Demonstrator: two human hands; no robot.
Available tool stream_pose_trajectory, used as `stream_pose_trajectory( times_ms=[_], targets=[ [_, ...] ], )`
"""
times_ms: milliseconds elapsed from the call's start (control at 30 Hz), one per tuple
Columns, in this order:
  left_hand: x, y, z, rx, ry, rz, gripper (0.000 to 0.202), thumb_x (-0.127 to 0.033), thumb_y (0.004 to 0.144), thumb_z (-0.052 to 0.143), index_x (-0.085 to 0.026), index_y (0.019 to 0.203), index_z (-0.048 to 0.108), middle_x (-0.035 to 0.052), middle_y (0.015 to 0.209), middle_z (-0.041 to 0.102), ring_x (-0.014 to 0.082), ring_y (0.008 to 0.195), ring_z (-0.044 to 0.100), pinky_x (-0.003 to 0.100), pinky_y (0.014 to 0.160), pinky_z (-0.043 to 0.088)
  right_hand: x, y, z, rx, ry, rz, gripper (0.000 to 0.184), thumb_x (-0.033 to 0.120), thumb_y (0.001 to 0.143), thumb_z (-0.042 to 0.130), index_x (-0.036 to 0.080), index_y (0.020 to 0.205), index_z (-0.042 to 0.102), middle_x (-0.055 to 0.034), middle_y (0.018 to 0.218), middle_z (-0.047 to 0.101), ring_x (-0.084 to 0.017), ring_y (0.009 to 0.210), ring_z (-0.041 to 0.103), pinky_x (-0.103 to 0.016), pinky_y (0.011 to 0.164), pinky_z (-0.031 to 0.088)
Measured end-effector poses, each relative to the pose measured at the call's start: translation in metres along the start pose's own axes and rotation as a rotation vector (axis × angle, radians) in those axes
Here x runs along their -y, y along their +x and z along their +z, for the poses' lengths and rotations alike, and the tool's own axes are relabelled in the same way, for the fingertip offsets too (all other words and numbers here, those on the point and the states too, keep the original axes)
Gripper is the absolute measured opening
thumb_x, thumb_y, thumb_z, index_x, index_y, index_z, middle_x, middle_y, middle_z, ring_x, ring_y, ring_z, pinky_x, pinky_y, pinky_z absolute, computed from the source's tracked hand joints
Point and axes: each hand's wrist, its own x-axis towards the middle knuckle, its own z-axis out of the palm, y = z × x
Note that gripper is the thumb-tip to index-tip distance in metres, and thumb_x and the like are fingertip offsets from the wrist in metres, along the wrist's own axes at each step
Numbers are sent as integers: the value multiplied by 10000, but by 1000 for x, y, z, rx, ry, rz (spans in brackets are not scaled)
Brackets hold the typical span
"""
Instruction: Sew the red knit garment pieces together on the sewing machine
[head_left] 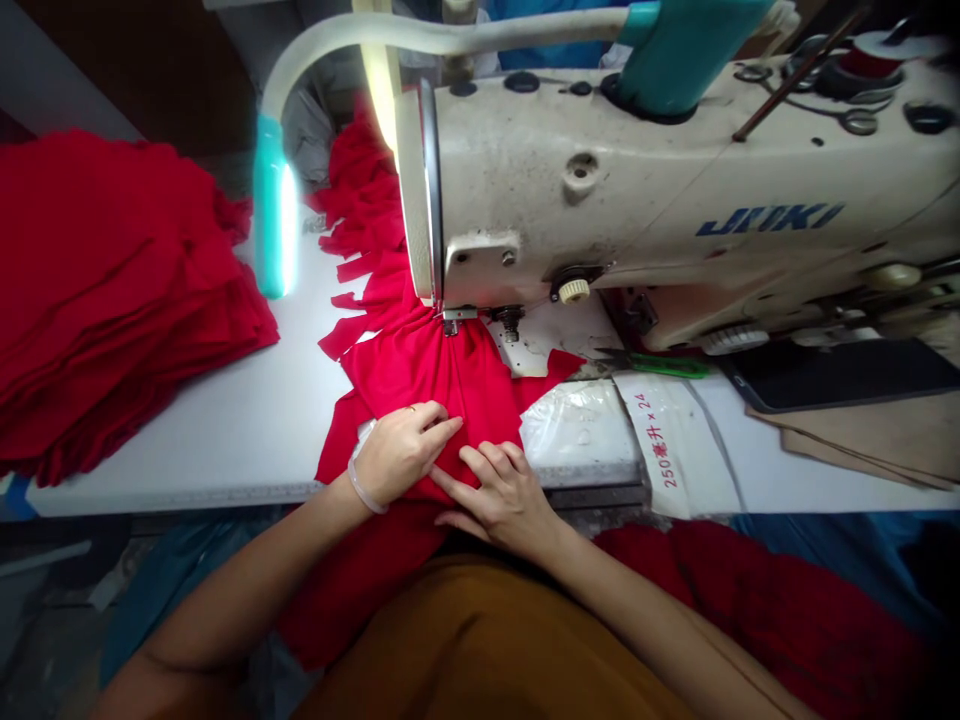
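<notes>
Bright red knit cloth (427, 390) lies gathered on the table and runs back under the presser foot (450, 322) of a cream JUKI industrial sewing machine (637, 190). Its far part trails off in ragged strips behind the machine head. My left hand (401, 452), with a pale band on the wrist, has curled fingers gripping the cloth. My right hand (499, 495) lies next to it, its thumb and fingers closing on a fold of the same cloth. Both hands are close to the table's front edge, well short of the needle.
A thick stack of red cloth (105, 300) sits on the white table (187, 450) at left, beside a teal gooseneck lamp (274, 210). Right of the hands lie green-handled scissors (667, 365), a labelled plastic bag (660, 440), a black phone (832, 375) and cardboard (862, 440).
</notes>
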Motion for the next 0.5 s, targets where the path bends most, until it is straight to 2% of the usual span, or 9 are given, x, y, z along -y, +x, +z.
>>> stream_pose_trajectory(
  times_ms=[200, 333, 400, 500],
  targets=[
    [-2, -1, -3, 80, 58, -15, 285, -196, 1003, 433, -173, 1178, 658, 70, 977, 669, 135, 764, 665, 216, 632, 533, 0, -2, 4, 22, 3, 2, 451, 582, 892, 593, 337, 1265, 659, -86, 1130, 645, -258, 1112, 488, -417, 994, 320],
    [-3, -2, -4, 91, 88, -17, 293, -187, 985, 441, -192, 1173, 665, 104, 1227, 655, 141, 765, 687, 233, 617, 546, 1, -2, -3, 2, 32, -12, 441, 562, 897, 596, 294, 1239, 671, -108, 1122, 658, -276, 1098, 525, -449, 956, 379],
    [-4, -2, -5, 94, 110, 1, 298, -192, 975, 449, -195, 1183, 663, 121, 1346, 609, 168, 833, 707, 254, 648, 563, -3, 5, -11, 2, 108, -14, 391, 486, 927, 576, 220, 1189, 690, -134, 1086, 669, -279, 1053, 560, -454, 909, 441],
    [-5, -2, -6, 141, 150, 1, 286, -214, 969, 449, -199, 1139, 679, 125, 1423, 558, 184, 837, 714, 280, 655, 571, -24, 28, -21, 7, 277, 55, 315, 272, 976, 446, 141, 1131, 687, -145, 1066, 682, -237, 1008, 607, -405, 887, 521]
  ],
)
